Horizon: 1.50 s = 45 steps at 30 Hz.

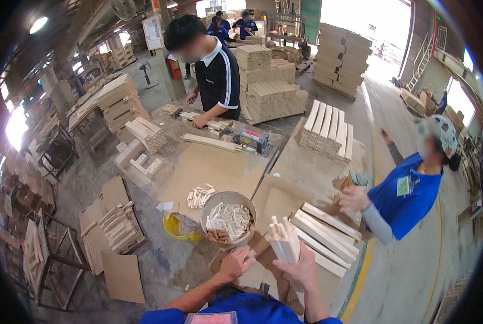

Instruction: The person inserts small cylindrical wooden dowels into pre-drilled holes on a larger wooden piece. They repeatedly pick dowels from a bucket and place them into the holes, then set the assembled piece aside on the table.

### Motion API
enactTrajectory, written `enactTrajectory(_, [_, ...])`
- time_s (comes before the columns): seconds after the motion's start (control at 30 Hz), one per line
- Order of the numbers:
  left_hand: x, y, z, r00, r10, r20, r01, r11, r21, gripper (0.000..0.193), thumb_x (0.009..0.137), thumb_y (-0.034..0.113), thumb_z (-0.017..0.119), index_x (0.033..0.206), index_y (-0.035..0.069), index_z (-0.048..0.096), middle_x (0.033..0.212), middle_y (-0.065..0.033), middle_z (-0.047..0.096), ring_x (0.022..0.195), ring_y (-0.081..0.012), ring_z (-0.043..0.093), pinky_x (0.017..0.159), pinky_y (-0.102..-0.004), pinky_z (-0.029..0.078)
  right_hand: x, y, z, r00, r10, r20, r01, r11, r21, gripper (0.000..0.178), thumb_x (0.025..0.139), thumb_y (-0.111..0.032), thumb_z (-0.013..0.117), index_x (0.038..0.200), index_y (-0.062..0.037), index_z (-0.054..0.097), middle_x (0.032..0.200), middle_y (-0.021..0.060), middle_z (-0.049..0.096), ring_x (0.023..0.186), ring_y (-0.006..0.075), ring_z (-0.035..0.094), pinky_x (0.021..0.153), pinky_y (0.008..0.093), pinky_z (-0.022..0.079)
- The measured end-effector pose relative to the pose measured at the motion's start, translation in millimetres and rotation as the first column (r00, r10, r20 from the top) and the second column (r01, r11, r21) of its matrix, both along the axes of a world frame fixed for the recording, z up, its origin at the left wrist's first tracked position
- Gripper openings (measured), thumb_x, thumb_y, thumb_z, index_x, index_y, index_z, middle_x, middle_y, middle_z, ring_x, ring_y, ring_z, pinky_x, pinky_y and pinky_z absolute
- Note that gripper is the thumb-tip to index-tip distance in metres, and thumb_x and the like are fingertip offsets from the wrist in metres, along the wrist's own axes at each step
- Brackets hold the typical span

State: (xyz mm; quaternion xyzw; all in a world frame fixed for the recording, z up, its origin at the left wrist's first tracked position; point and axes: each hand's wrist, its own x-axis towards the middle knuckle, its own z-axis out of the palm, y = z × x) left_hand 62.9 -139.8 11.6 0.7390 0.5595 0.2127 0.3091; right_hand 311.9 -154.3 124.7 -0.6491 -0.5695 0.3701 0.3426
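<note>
My right hand (pixel 299 270) is wrapped round a bundle of pale wooden strips (pixel 284 244), held upright, with short pegs standing out of the top ends. Just below the rim of a round tub (pixel 204 211), my left hand (pixel 238 263) has its fingers curled together; whatever they pinch, if anything, is hidden. The tub is filled with short wooden dowels (pixel 229 220), mostly pale, with some reddish ones at its near side. More loose dowels (pixel 200 195) lie on the table left of the tub. Beside the bundle, several long wooden strips (pixel 328 237) lie on the right.
A yellow bucket (pixel 180 228) stands left of the tub. Across the table (pixel 198 167), a person in black (pixel 214 81) handles wood near a clamp-like machine (pixel 251 139). A person in blue (pixel 403 189) is at the right, near a stack of strips (pixel 326 132). Cardboard (pixel 122 276) lies lower left.
</note>
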Motion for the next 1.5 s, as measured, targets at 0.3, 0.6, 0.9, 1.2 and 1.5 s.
enactTrajectory(0.3, [-29, -18, -73, 0.971, 0.038, -0.236, -0.100, 0.962, -0.253, 0.049, 0.079, 0.032, 0.072, 0.117, 0.004, 0.061, 0.106, -0.0258, 0.066, 0.090, -0.0471, 0.067, 0.082, -0.0524, 0.054, 21, -11, 10, 0.993, -0.041, -0.111, 0.045, 0.998, 0.035, 0.072, 0.065, -0.028, 0.092, 0.124, 0.0002, 0.062, 0.103, 0.0189, 0.075, 0.091, 0.0271, 0.073, 0.083, 0.0395, 0.058])
enactTrajectory(0.6, [-60, 3, 182, 0.573, 0.245, 0.782, -0.186, 0.968, -0.167, 0.039, 0.076, 0.018, 0.079, 0.109, 0.010, 0.060, 0.082, -0.0004, 0.063, 0.073, -0.0145, 0.064, 0.065, -0.0306, 0.052, 39, -22, -13, 0.996, -0.052, -0.067, 0.053, 0.999, 0.006, 0.071, 0.062, -0.024, 0.093, 0.122, 0.0002, 0.064, 0.100, 0.0126, 0.074, 0.086, 0.0200, 0.071, 0.082, 0.0345, 0.056])
enactTrajectory(0.9, [-51, 25, 215, 0.677, 0.099, 0.729, -0.038, 0.994, -0.099, 0.028, 0.075, 0.013, 0.073, 0.100, 0.007, 0.061, 0.075, -0.0139, 0.061, 0.063, -0.0244, 0.063, 0.060, -0.0380, 0.050, 27, -13, -26, 0.994, 0.055, -0.091, -0.047, 0.995, 0.088, 0.064, 0.062, -0.028, 0.091, 0.113, -0.0001, 0.064, 0.094, 0.0180, 0.075, 0.083, 0.0273, 0.075, 0.080, 0.0370, 0.059])
enactTrajectory(1.2, [-50, 46, 192, 0.923, -0.320, -0.213, 0.346, 0.933, 0.102, 0.036, 0.077, 0.019, 0.074, 0.106, 0.006, 0.057, 0.083, -0.0241, 0.066, 0.081, -0.0443, 0.067, 0.072, -0.0471, 0.054, 30, -1, -14, 0.980, 0.191, 0.047, -0.195, 0.977, 0.081, 0.060, 0.062, -0.024, 0.090, 0.113, -0.0028, 0.068, 0.097, 0.0138, 0.075, 0.088, 0.0251, 0.074, 0.082, 0.0363, 0.057])
enactTrajectory(1.5, [-87, 22, 109, 0.883, 0.180, 0.435, -0.044, 0.952, -0.304, 0.030, 0.078, 0.010, 0.075, 0.104, 0.004, 0.061, 0.081, 0.0006, 0.061, 0.070, -0.0104, 0.058, 0.065, -0.0278, 0.050, 109, 64, 1, 0.651, -0.259, -0.713, 0.567, 0.791, 0.230, 0.052, 0.081, -0.020, 0.082, 0.124, -0.0008, 0.062, 0.113, 0.0116, 0.069, 0.107, 0.0267, 0.069, 0.095, 0.0427, 0.056])
